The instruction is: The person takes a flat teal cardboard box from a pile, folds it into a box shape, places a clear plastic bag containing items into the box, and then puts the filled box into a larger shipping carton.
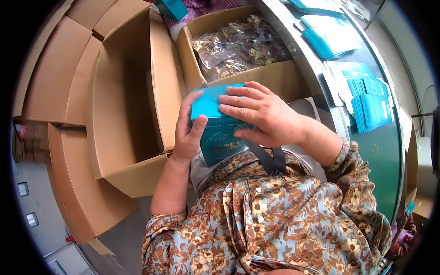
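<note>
A teal cardboard box (223, 142) stands upright in front of my body with its top flap (208, 104) folded down. My left hand (187, 130) is closed around its left side, thumb on the front face and fingers along the far left edge. My right hand (266, 112) lies across the right part of the top, its fingers stretched out and resting on the flap. The right thumb touches the upper front face. The box's back and underside are hidden.
To the left stands a large open carton (123, 105). Ahead, another carton (256, 75) holds clear bags of dried brownish pieces (238, 46). Flat teal cartons (371, 103) lie stacked on the green-topped table (371, 156) at right. Beyond, another person has a teal box (172, 8).
</note>
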A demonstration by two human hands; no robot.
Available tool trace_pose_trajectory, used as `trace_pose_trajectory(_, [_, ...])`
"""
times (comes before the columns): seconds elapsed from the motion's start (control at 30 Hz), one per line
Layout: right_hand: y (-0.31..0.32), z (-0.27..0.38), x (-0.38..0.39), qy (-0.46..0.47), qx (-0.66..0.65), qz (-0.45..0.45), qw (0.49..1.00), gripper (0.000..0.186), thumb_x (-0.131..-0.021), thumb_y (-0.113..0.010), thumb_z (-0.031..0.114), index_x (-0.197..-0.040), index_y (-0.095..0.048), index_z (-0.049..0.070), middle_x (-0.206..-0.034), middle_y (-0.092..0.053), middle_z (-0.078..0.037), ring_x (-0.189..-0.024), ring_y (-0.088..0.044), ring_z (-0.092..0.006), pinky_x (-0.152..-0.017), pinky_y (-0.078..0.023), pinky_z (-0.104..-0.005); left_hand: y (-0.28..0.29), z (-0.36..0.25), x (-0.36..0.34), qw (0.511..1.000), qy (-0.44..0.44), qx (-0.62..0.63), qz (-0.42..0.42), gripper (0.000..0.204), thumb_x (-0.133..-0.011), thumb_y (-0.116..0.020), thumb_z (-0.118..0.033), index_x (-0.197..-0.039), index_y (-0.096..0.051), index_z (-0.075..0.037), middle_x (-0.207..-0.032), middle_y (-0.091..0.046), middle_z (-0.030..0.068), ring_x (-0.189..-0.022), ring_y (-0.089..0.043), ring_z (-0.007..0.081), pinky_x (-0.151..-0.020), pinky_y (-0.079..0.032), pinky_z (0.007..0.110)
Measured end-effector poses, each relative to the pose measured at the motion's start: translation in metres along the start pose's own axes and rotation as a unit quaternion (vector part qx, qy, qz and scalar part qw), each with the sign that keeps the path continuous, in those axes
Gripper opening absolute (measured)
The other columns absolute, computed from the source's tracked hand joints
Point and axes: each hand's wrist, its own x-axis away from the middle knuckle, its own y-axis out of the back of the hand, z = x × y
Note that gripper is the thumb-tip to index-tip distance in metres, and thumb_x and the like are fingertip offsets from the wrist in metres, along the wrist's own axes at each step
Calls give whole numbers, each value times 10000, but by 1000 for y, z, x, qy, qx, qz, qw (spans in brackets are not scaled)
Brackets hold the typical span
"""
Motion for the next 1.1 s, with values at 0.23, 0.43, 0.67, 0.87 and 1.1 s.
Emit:
trace_pose_trajectory(0.23, [0, -12, 28, -175, -483, -312, 799, 562, -1051, -396, 432, -1441, -424, 29, -1420, -515, -134, -1309, -494, -256, -1095, -368, -421, -2, -53, -13, 918, -337, -188, -94, 977, -844, -544, -747, -1477, -276, -52, -1343, -481, 213, -1162, -557, 363, -953, -511, 471])
trace_pose_trajectory(0.43, [-17, -2, 44, -147, -904, -83, 392, 864, -943, -436, 685, -1510, -330, 42, -1492, -439, -189, -1313, -495, -319, -1105, -384, -491, -17, -52, -11, 735, -581, -317, 145, 657, -899, -611, -590, -1456, -305, -422, -1362, -447, 103, -1251, -492, 387, -1090, -354, 616])
trace_pose_trajectory(0.67, [-7, -13, 41, -147, -687, -188, 686, 1225, -704, -820, 494, -1578, -71, 76, -1599, -206, -187, -1449, -282, -317, -1168, -274, -465, 1, -51, -28, 983, -152, -79, 66, 1451, -655, -760, -741, -1557, 174, -94, -1638, -2, 234, -1519, 2, 378, -1187, 3, 518])
trace_pose_trajectory(0.87, [-29, -12, 46, -116, -587, -79, 797, 1257, -722, -805, 440, -1581, 24, 44, -1626, -112, -202, -1507, -136, -302, -1214, -93, -434, -23, -38, -28, 974, 125, 188, -5, 1097, -788, -829, -322, -1545, -75, -77, -1387, -417, 109, -1285, -438, 226, -1069, -390, 381])
trace_pose_trajectory(1.1, [-43, 2, 41, -100, -435, -307, 841, 870, -1021, -399, 520, -1571, 62, 28, -1609, -161, -204, -1465, -232, -303, -1190, -179, -426, -36, -24, 6, 996, 35, 33, 72, 991, -765, -840, -120, -1492, -178, 7, -1378, -450, 155, -1254, -489, 258, -1059, -416, 392])
